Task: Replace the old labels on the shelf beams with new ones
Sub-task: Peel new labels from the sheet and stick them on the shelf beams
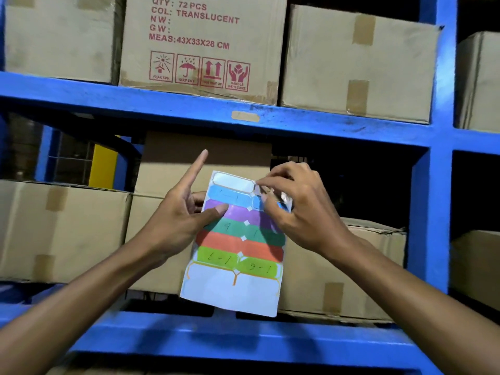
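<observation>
While handheld, label sheet (232, 280) long-axis upright

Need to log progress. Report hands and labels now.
Left hand holding the label sheet, thumb on purple row. Right hand peeling a blue label off the top right. Old label still on upper beam. Nothing in the way.

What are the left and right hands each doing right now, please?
Left hand: holding the label sheet, thumb on front, index finger pointing up.
Right hand: pinching a blue label at the sheet's edge.
</observation>
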The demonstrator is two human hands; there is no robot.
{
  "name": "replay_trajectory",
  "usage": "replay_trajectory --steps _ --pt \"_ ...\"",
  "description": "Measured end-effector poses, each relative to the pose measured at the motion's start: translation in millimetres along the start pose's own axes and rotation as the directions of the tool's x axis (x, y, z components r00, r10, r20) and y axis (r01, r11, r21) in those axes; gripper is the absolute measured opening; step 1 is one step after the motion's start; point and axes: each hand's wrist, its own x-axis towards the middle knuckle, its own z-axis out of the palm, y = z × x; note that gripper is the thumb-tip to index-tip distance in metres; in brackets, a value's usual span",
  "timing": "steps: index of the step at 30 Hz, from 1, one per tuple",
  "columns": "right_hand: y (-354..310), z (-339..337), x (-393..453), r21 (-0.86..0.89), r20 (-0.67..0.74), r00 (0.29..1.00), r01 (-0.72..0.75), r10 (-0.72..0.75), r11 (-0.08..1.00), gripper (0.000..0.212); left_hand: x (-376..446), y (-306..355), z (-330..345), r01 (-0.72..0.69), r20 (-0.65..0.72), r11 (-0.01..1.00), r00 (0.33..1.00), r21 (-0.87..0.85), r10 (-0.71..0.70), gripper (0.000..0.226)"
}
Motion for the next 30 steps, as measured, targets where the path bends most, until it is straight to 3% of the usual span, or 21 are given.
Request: replay_trajectory --steps 6,10,14,18,26,30 --pt "-21.1 1.8 -8.2 -0.244 0.031 0.993 0.115 -0.111 0.963 0.024 -7.9 6.5 0.9 -0.025 -0.020 1.000 0.999 0.016 0.025 0.091" --pt "-28.3 10.0 -8.1 -0.283 0.049 0.994 0.108 -0.098 0.953 0.025 -9.7 5.2 0.4 -0.083 -0.060 0.996 0.995 0.036 0.085 0.091" --pt "-32.6 21.3 -5.2 -0.040 -0.001 1.000 -0.021 0.021 0.999 0.024 -11.0 2.9 0.3 -0.130 -0.055 0.991 0.990 0.042 0.133 0.089" --pt "-35.0 35.4 1.1 0.225 -0.062 0.980 -0.170 0.189 0.959 0.014 -12.4 -1.9 -3.8 -0.138 -0.067 0.988 0.988 0.062 0.142 0.087" --pt "-53.1 58.7 -20.6 0.375 0.054 0.946 -0.316 0.319 0.871 0.005 -43.2 -32.0 -5.9 -0.006 -0.075 0.972 0.997 0.234 0.024 0.091" --pt "-60.6 68.7 -52.2 0.460 0.063 0.918 -0.374 0.390 0.805 0.003 -82.7 -65.2 2.8 0.073 -0.077 0.969 0.995 0.236 -0.056 0.093"
